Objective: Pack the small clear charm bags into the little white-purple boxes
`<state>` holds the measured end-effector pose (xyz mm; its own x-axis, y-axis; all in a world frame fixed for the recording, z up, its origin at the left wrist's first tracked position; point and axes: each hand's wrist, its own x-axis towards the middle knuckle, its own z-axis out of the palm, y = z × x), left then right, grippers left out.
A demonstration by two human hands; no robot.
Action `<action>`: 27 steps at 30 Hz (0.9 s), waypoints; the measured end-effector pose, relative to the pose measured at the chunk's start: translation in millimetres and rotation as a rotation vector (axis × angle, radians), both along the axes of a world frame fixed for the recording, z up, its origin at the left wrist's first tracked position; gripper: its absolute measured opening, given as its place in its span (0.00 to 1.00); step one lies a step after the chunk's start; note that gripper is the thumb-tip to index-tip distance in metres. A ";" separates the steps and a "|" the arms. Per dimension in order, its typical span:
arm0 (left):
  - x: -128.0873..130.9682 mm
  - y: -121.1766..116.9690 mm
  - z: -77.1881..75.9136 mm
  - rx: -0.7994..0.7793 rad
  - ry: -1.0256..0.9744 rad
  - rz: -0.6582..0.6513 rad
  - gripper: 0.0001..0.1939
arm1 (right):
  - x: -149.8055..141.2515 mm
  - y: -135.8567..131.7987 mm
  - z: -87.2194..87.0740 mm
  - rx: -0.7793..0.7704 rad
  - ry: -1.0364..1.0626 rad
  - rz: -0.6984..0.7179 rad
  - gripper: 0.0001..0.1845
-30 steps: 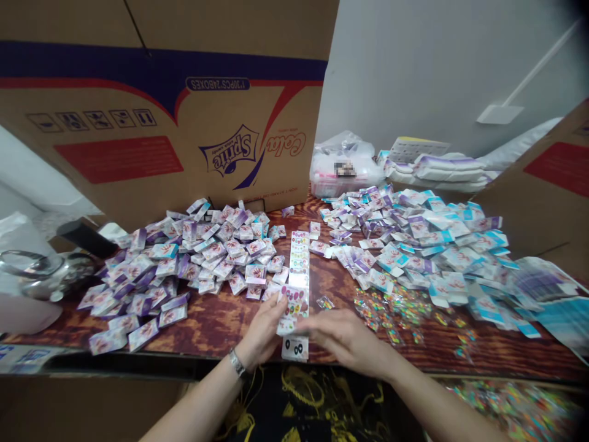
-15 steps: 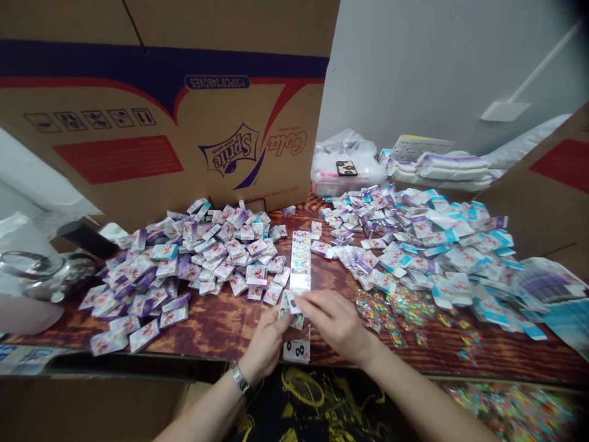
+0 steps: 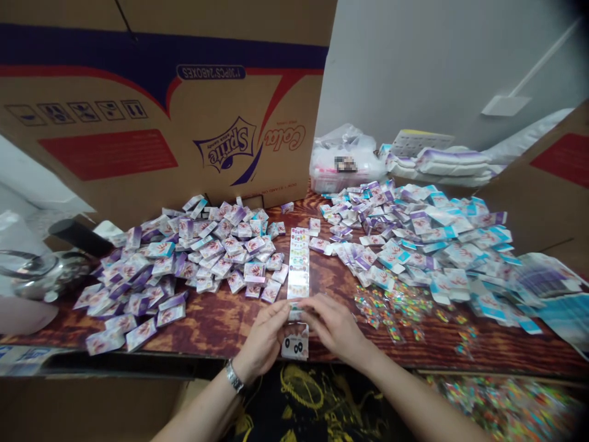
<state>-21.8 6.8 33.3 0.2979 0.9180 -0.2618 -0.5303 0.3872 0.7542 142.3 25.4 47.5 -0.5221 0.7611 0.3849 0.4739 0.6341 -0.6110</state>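
Note:
My left hand [image 3: 264,334] and my right hand [image 3: 334,325] meet over the table's front edge, their fingertips pinching a long strip of printed cards [image 3: 299,264] near its lower end. The strip runs away from me across the wood-grain table [image 3: 221,325]. Below my fingers hangs a white card with black marks [image 3: 295,344]. To the left lies a heap of purple-and-white packets [image 3: 197,258]. A heap of white-and-teal packets [image 3: 427,252] lies to the right. Neither heap touches my hands.
Small clear bags of colourful pieces [image 3: 391,313] lie right of my hands. A large printed cardboard box [image 3: 151,104] stands behind the table, with a plastic bag [image 3: 345,162] and stacked packaging [image 3: 442,162] beyond. A metal kettle [image 3: 46,273] stands at the left.
My hands have drawn closer together over the strip's lower end, and their fingers now meet on it. The camera view has shifted slightly. The packet heaps have not visibly moved.

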 end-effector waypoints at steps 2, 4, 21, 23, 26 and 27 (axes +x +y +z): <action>-1.5 -1.6 0.1 0.067 0.099 -0.055 0.16 | 2.0 4.6 2.6 -0.087 0.021 -0.071 0.08; -2.8 -3.2 -0.5 0.167 0.263 -0.107 0.18 | 3.3 7.9 1.4 -0.120 0.002 -0.099 0.08; 22.4 7.5 -31.0 0.495 0.967 -0.045 0.20 | 39.6 64.0 -39.2 -0.070 -0.321 -0.234 0.13; 25.4 8.1 -29.6 0.525 0.926 -0.080 0.18 | 43.2 105.9 -43.2 -0.045 -0.339 -0.310 0.13; 30.0 7.2 -26.3 0.600 0.959 -0.157 0.13 | 40.7 157.8 -51.6 -0.025 -0.384 -0.356 0.13; 31.0 7.2 -24.7 0.623 0.989 -0.182 0.12 | 39.4 167.7 -54.8 -0.029 -0.403 -0.353 0.12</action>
